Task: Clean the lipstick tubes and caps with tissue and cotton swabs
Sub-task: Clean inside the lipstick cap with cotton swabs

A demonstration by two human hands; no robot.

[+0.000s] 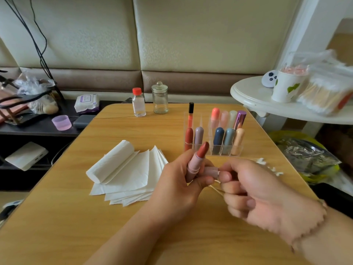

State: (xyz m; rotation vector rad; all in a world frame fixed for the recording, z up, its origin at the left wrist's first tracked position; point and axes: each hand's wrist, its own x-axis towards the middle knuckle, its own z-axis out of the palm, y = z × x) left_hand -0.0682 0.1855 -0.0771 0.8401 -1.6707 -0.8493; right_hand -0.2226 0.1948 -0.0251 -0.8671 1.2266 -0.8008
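Note:
My left hand (177,180) grips an uncapped pink lipstick tube (194,161) upright, its red-brown bullet (202,149) pointing up. My right hand (254,190) holds the matching pink cap (211,171) between thumb and fingertips, right beside the tube, and also has thin cotton swab sticks (216,190) tucked under its fingers. A clear acrylic organizer (212,148) behind the hands holds several capped lipsticks. A tissue roll (110,163) lies on fanned tissue sheets (133,180) to the left. Loose cotton swabs (267,165) lie on the table to the right.
At the wooden table's (76,217) far edge stand a red-capped clear bottle (138,102) and a lidded glass jar (160,98). A white side table (254,96) at the right carries a paper cup (285,87) and bagged swabs (324,92). A dark shelf (38,129) sits left.

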